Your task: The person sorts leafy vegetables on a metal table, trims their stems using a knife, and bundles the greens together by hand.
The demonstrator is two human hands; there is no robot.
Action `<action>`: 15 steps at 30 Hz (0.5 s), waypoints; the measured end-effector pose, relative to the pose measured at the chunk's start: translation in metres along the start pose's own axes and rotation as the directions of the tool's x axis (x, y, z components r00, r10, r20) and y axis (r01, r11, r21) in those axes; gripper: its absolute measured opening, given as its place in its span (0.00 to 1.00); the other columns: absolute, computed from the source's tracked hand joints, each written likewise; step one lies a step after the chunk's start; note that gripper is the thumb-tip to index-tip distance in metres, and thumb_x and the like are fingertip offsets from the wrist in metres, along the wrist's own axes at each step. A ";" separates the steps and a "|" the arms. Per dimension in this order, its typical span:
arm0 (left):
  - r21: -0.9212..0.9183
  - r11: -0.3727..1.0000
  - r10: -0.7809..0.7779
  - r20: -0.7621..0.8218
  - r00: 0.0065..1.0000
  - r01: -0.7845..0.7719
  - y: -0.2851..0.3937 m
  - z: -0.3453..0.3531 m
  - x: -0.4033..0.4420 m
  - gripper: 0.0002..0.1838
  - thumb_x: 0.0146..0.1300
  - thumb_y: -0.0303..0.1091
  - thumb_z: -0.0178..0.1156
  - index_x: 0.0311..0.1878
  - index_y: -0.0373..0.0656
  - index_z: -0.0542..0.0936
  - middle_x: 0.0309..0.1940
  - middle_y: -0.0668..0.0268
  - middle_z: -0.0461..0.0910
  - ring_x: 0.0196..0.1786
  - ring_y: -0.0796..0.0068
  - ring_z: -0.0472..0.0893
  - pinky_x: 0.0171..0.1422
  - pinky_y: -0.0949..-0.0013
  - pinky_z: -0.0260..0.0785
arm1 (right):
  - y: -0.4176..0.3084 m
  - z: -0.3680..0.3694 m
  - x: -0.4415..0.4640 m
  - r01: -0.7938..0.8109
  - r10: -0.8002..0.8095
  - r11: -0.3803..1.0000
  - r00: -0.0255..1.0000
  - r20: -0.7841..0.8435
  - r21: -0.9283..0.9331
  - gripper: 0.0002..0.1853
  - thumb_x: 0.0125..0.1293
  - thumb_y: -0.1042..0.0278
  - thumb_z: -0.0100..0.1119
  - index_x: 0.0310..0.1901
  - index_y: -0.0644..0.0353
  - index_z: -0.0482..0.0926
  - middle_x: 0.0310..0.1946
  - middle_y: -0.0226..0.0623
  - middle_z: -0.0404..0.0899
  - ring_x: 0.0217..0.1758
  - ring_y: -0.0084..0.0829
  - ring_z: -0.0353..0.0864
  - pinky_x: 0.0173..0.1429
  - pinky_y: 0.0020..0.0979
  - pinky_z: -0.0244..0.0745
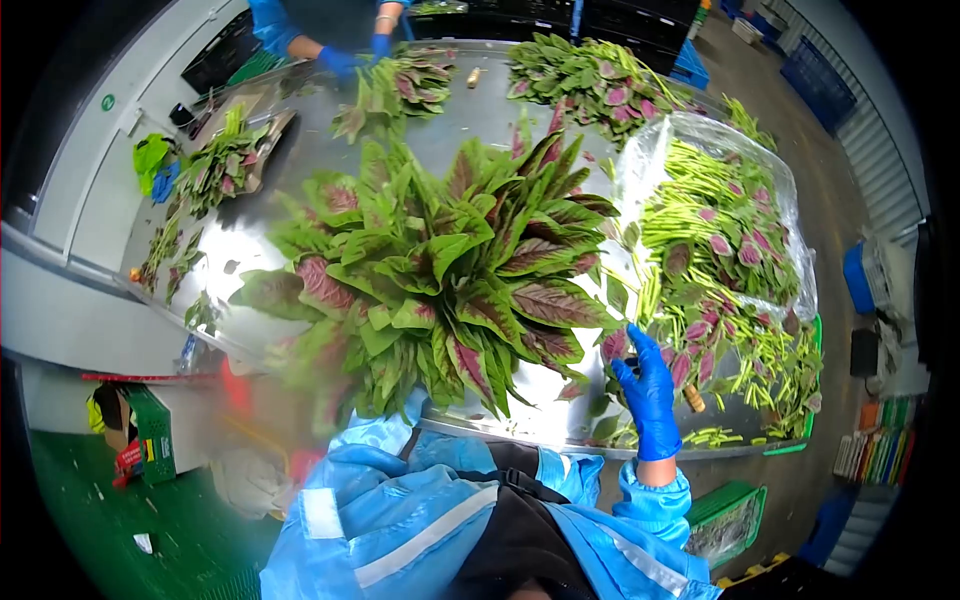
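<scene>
A large bunch of red-and-green amaranth (450, 270) fills the middle of the view, raised close to the camera with its leaves toward me. My left sleeve (375, 435) runs up to its underside; the leaves hide my left hand and its grip, and the bunch appears held from there. To the right of the bunch is my right hand (650, 395) in a blue glove, thumb and forefinger apart, beside a few leaves at the table's near edge. Loose amaranth stems (745, 365) lie just beyond it.
On the metal table (460, 130) a clear plastic bag (795, 215) holds more amaranth, with another leafy pile (590, 80) behind. A co-worker's gloved hands (340, 62) handle greens across the table. Brown-wrapped bundles (235, 160) lie left; a green crate (728, 520) stands below right.
</scene>
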State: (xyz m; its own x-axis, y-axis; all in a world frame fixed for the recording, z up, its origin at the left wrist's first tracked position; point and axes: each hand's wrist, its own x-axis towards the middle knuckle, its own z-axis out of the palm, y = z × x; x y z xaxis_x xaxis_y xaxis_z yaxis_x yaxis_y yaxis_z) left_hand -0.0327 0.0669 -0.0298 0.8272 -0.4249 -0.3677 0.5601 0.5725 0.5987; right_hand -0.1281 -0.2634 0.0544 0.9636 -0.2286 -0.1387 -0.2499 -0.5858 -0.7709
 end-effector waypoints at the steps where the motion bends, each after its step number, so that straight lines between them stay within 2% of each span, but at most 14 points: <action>1: -0.030 0.999 0.017 0.008 1.000 -0.016 0.006 -0.002 0.001 0.29 0.49 0.23 0.59 0.59 0.45 0.73 0.41 0.64 0.79 0.42 0.66 0.78 0.52 0.59 0.69 | 0.002 0.011 0.002 0.081 -0.082 0.996 0.996 -0.023 -0.028 0.31 0.58 0.72 0.65 0.65 0.54 0.69 0.55 0.42 0.77 0.44 0.33 0.81 0.48 0.30 0.76; 2: -0.063 0.998 0.031 0.011 0.999 -0.031 0.013 -0.003 0.002 0.29 0.49 0.23 0.58 0.59 0.45 0.73 0.42 0.64 0.79 0.42 0.67 0.78 0.52 0.59 0.69 | -0.003 0.016 0.003 0.034 -0.033 0.999 0.998 0.045 -0.007 0.30 0.59 0.71 0.66 0.64 0.53 0.70 0.52 0.42 0.79 0.39 0.31 0.82 0.45 0.30 0.76; 4: -0.131 0.987 0.091 0.012 0.996 -0.089 0.035 -0.010 0.006 0.29 0.49 0.23 0.58 0.60 0.45 0.73 0.42 0.64 0.78 0.42 0.67 0.78 0.52 0.59 0.69 | 0.004 0.038 0.007 0.016 -0.022 0.999 0.991 0.131 0.052 0.29 0.59 0.68 0.66 0.63 0.53 0.71 0.49 0.42 0.81 0.36 0.30 0.82 0.43 0.30 0.76; 5: -0.163 0.978 0.134 0.018 0.991 -0.129 0.052 -0.014 0.007 0.30 0.49 0.22 0.58 0.60 0.45 0.73 0.42 0.64 0.78 0.42 0.67 0.78 0.53 0.58 0.69 | 0.003 0.047 0.007 -0.064 0.053 0.997 0.977 0.207 0.047 0.27 0.60 0.62 0.65 0.62 0.53 0.73 0.48 0.41 0.81 0.36 0.29 0.82 0.44 0.30 0.76; 6: -0.193 0.961 0.205 0.021 0.979 -0.197 0.073 -0.019 0.010 0.30 0.49 0.22 0.58 0.60 0.45 0.72 0.42 0.64 0.78 0.42 0.68 0.77 0.53 0.58 0.69 | -0.004 0.056 0.009 -0.065 0.060 0.998 0.962 0.266 0.011 0.25 0.61 0.58 0.62 0.61 0.53 0.74 0.49 0.40 0.82 0.39 0.34 0.84 0.47 0.33 0.77; 8: -0.243 0.917 0.335 0.030 0.942 -0.318 0.119 -0.030 0.017 0.30 0.49 0.21 0.57 0.60 0.45 0.72 0.43 0.64 0.78 0.42 0.68 0.77 0.53 0.58 0.70 | 0.000 0.078 0.011 0.004 0.020 0.997 0.952 0.306 -0.080 0.24 0.63 0.56 0.60 0.60 0.50 0.75 0.49 0.40 0.82 0.44 0.38 0.84 0.50 0.35 0.76; 9: -0.263 0.878 0.427 0.054 0.903 -0.399 0.151 -0.037 0.022 0.30 0.49 0.21 0.57 0.60 0.45 0.72 0.43 0.64 0.78 0.42 0.68 0.77 0.53 0.58 0.70 | 0.008 0.095 0.011 0.082 -0.078 0.997 0.961 0.266 -0.005 0.22 0.64 0.69 0.61 0.61 0.53 0.75 0.35 0.34 0.84 0.34 0.24 0.82 0.44 0.25 0.76; 11: -0.235 0.806 0.587 0.198 0.785 -0.543 0.211 -0.052 0.037 0.32 0.51 0.24 0.58 0.63 0.46 0.68 0.42 0.66 0.76 0.38 0.70 0.75 0.55 0.58 0.69 | -0.013 0.113 0.015 -0.066 0.060 0.998 0.925 0.375 0.002 0.21 0.64 0.69 0.61 0.60 0.52 0.76 0.34 0.33 0.84 0.29 0.22 0.81 0.39 0.25 0.77; 12: -0.322 0.770 0.605 0.097 0.790 -0.551 0.233 -0.062 0.042 0.30 0.53 0.26 0.57 0.63 0.45 0.67 0.37 0.66 0.74 0.36 0.71 0.74 0.54 0.59 0.69 | -0.025 0.121 0.015 -0.156 0.126 0.987 0.891 0.436 0.033 0.20 0.64 0.69 0.61 0.59 0.52 0.76 0.33 0.33 0.84 0.28 0.21 0.80 0.38 0.25 0.77; 13: -0.341 0.727 0.637 0.011 0.770 -0.596 0.252 -0.076 0.050 0.29 0.54 0.27 0.58 0.62 0.44 0.68 0.37 0.66 0.74 0.36 0.71 0.74 0.52 0.58 0.69 | -0.019 0.137 0.014 -0.187 0.118 0.977 0.875 0.469 0.103 0.20 0.65 0.68 0.61 0.60 0.51 0.76 0.31 0.33 0.84 0.26 0.20 0.80 0.36 0.24 0.76; 14: -0.384 0.710 0.644 0.018 0.764 -0.590 0.268 -0.102 0.066 0.16 0.58 0.29 0.56 0.51 0.44 0.74 0.33 0.67 0.74 0.35 0.71 0.74 0.50 0.60 0.69 | -0.006 0.158 0.013 -0.224 0.082 0.949 0.853 0.515 0.220 0.20 0.65 0.66 0.61 0.59 0.51 0.77 0.30 0.32 0.83 0.26 0.20 0.79 0.36 0.24 0.76; 15: -0.391 0.732 0.621 0.045 0.783 -0.558 0.271 -0.115 0.082 0.10 0.60 0.30 0.55 0.44 0.44 0.75 0.30 0.67 0.73 0.34 0.71 0.73 0.48 0.60 0.69 | -0.015 0.166 0.013 -0.210 0.068 0.954 0.845 0.530 0.212 0.19 0.65 0.65 0.61 0.59 0.51 0.77 0.30 0.33 0.83 0.26 0.21 0.80 0.36 0.24 0.76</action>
State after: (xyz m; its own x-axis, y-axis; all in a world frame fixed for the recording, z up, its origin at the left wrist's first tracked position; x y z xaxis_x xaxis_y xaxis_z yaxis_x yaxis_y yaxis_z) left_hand 0.1920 0.2679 0.0204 0.9932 -0.0086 0.1160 -0.0346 0.9304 0.3649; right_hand -0.0963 -0.1284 -0.0393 0.8478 0.1786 -0.4993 -0.4209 -0.3461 -0.8385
